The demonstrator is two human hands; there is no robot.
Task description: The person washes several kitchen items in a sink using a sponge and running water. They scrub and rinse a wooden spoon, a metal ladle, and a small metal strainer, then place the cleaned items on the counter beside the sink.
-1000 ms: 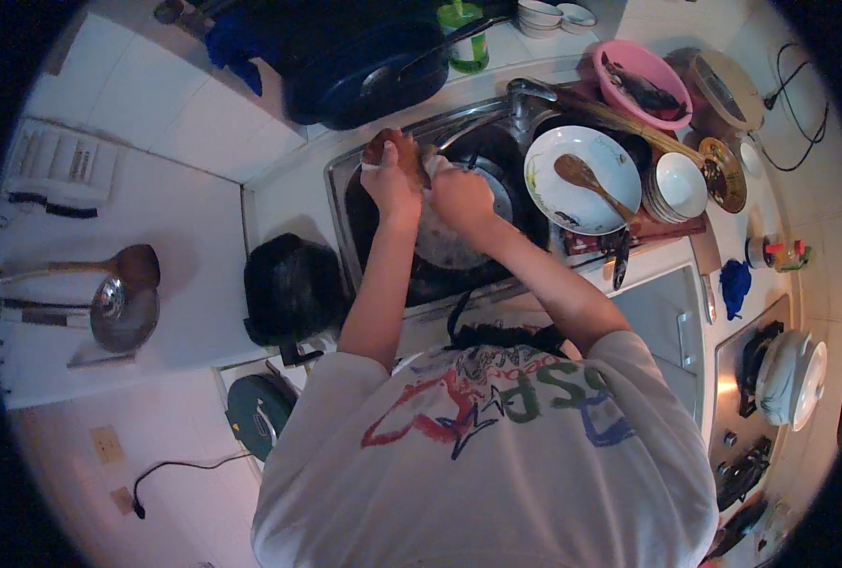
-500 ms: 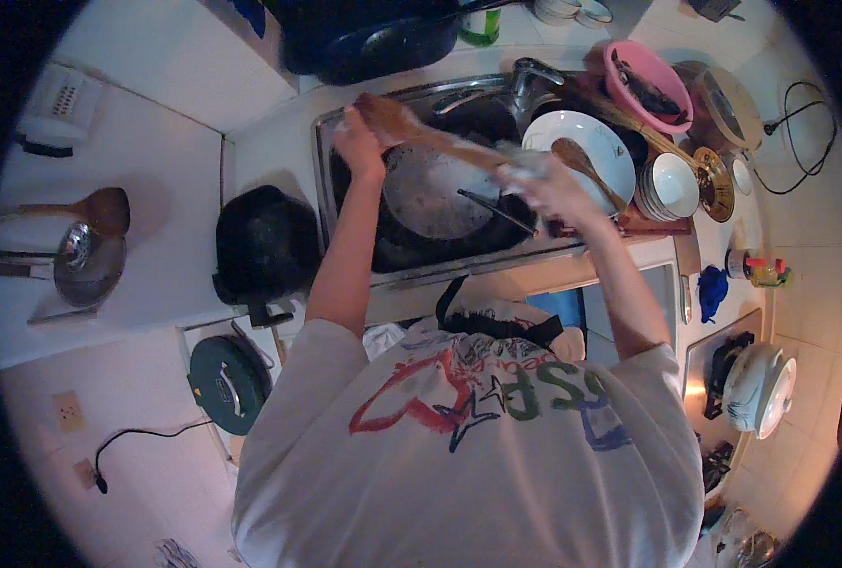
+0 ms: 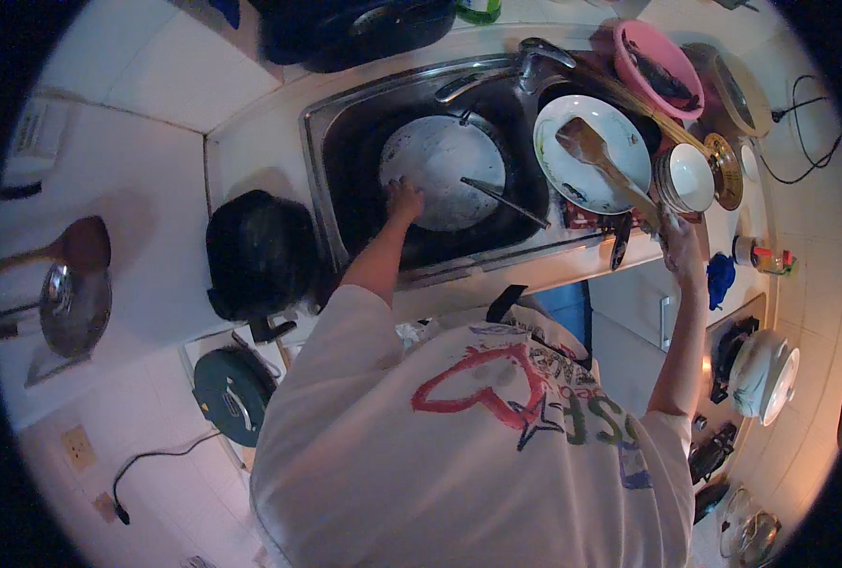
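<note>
My right hand [image 3: 683, 248] is closed around the handle end of a wooden spatula [image 3: 599, 159]. The spatula's flat blade lies over a large white plate [image 3: 552, 170] to the right of the sink. In the sink [image 3: 334, 213], my left hand [image 3: 404, 200] reaches to the left edge of a round, pale, suds-spotted vessel [image 3: 449, 156]. Its fingers are spread, with nothing visible in them. A dark rod [image 3: 508, 203] runs from the vessel over the sink's front rim; whether the two are joined I cannot tell.
A faucet [image 3: 534, 59] stands behind the sink. Stacked white bowls [image 3: 691, 177], a pink basin [image 3: 655, 71] and a gold-coloured dish [image 3: 724, 170] crowd the right counter. A black bin-like container [image 3: 262, 251] sits left of the sink; a white lidded pot [image 3: 766, 379] is far right.
The wooden spatula has gone from over the sink, between both hands, to the plate on the right with my right hand. My left hand has let go and dropped lower into the sink.
</note>
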